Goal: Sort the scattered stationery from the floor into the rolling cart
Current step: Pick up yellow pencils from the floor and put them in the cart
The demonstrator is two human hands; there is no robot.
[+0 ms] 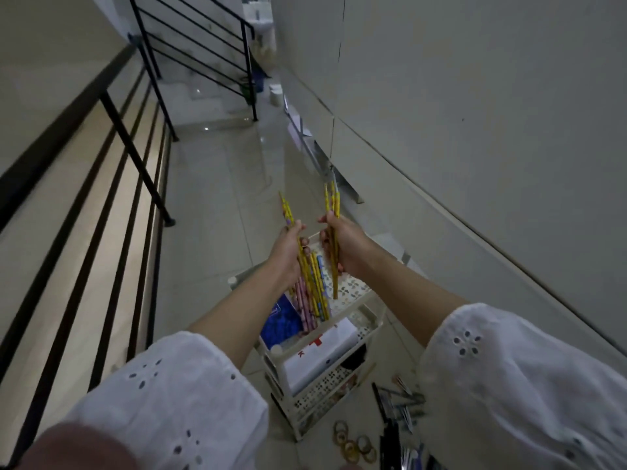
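Note:
Above the white rolling cart [364, 293], my left hand [288, 249] grips a bunch of yellow patterned pencils [286, 210]. My right hand [342, 245] grips a second bunch of yellow pencils [332, 201], their tips pointing down at the top tray. On that top tray lie pink, yellow and blue pencils [314, 290] and a blue notebook [280, 322]. The middle shelf holds a white packet with red marks [322, 354]. Rolls of tape [353, 440] and several pens [402, 408] lie scattered on the floor at the lower right.
A black metal railing [112, 137] runs along the left, over a stairwell. A pale wall [475, 113] closes the right side. Papers and small objects [298, 127] lie along the wall farther down the tiled corridor [217, 198].

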